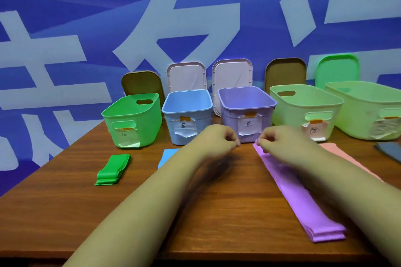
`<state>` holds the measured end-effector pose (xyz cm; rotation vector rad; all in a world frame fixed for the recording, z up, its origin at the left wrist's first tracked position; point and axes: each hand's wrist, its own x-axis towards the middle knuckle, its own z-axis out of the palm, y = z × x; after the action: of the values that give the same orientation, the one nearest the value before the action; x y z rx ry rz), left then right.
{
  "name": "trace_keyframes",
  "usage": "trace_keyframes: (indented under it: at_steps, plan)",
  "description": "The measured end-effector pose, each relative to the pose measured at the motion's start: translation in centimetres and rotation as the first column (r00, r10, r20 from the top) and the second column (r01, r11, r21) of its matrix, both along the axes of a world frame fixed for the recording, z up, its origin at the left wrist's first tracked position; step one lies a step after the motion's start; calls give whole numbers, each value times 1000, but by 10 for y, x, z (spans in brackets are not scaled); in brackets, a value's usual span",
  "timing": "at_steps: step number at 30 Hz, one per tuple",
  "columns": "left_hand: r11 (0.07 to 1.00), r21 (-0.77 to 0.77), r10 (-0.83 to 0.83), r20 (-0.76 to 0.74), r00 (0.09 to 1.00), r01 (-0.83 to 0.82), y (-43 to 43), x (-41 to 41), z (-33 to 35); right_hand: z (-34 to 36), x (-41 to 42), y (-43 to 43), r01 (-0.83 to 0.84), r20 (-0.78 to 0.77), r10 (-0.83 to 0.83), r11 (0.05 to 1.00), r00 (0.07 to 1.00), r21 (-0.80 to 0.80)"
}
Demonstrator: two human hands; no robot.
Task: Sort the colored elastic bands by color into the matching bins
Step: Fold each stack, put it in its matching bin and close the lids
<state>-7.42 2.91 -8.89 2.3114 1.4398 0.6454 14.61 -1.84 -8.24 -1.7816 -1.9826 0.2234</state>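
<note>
blue bin (pixel 170 123) label (pixel 184 127) reads 蓝; purple bin (pixel 230 125) label (pixel 248 124) reads 紫; other labels unclear.

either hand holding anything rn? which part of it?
Right hand pinches the purple band at its far end, the rest lying flat on the table. Left hand is curled, nothing visibly in it.

I am seeing bright, even light, soft shadows falling on the table (pixel 65 212), the left hand (pixel 219 138) looking slightly blurred, edges bending.

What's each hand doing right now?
Left hand: fingers curled, nothing visible in it.
Right hand: pinching the far end of the purple elastic bands.
</note>
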Motion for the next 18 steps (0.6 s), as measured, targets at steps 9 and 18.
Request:
trace_keyframes:
  at_steps: [9,18]
  plan:
    - [984,-21,175,-117,978,-178,28,87,-25,-42,50,17,155,-154,-160,987,975,-40]
    - [963,5,268,-96,959,-269,37,100,-53,-63,57,34,130,-139,-141,988,980,-82]
